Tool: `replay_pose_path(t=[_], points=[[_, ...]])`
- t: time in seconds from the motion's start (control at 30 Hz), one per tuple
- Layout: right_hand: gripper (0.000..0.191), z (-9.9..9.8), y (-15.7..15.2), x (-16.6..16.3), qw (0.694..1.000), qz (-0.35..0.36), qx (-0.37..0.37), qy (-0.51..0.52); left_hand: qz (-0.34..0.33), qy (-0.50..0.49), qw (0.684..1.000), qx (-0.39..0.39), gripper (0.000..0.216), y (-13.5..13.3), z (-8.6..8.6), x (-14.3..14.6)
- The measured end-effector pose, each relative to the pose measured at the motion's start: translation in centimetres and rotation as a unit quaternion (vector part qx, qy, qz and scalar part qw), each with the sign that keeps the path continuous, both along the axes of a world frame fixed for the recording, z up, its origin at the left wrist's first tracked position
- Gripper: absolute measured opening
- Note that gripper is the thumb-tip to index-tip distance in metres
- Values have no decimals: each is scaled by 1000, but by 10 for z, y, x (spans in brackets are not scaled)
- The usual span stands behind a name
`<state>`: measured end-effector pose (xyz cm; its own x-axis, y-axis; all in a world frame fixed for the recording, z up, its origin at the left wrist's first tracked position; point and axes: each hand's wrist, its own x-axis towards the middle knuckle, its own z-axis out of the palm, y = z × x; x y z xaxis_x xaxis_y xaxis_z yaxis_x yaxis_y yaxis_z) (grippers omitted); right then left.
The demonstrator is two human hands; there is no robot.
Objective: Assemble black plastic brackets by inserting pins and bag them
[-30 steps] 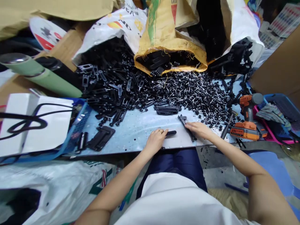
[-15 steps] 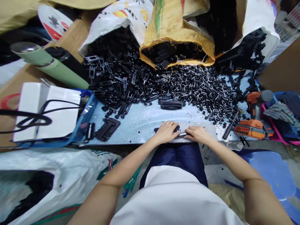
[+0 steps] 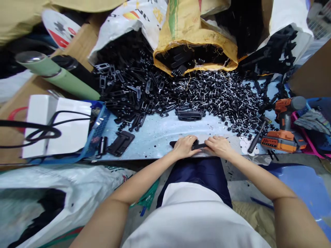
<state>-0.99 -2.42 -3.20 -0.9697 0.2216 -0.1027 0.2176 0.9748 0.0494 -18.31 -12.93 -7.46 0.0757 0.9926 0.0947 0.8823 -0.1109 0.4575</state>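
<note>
At the table's near edge, my left hand (image 3: 185,146) is closed over a black plastic part (image 3: 172,144), whose end sticks out to the left. My right hand (image 3: 219,145) sits just beside it, fingers curled on a narrow dark bar (image 3: 201,146) that spans the gap between both hands. Whether the bar is joined to the black part is hidden under my fingers. Farther in, a stack of long black plastic pieces (image 3: 190,115) lies on the blue table (image 3: 152,132).
Heaps of black plastic clips (image 3: 124,93) and black-headed pins (image 3: 219,94) spill from sacks. A hammer (image 3: 256,139) and an orange cordless drill (image 3: 280,131) are to the right. A black holder (image 3: 121,143) and a blue basket (image 3: 97,129) are to the left.
The piece between my hands looked light and shiny before and now shows as a dark bar. Both hands have barely shifted; the whole view has moved slightly.
</note>
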Motion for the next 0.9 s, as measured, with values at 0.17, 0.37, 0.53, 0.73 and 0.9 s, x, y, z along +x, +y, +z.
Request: replay_pose_path(t=[0.17, 0.37, 0.53, 0.73, 0.9], points=[[37, -25, 23, 21, 997, -18, -34, 60, 214, -2, 977, -5, 27, 39, 11, -49], [31, -24, 61, 6, 988, -105, -6, 117, 378, 77, 920, -75, 34, 59, 4, -114], [28, -21, 102, -49, 986, -150, 53, 59, 364, -65, 928, 52, 20, 28, 1, -95], [26, -21, 113, -59, 994, -92, 49, 32, 319, -397, 850, 135, 28, -19, -10, -42], [27, -25, 98, -30, 983, -126, 3, 133, 293, -304, 876, 236, 21, -27, -21, -24]])
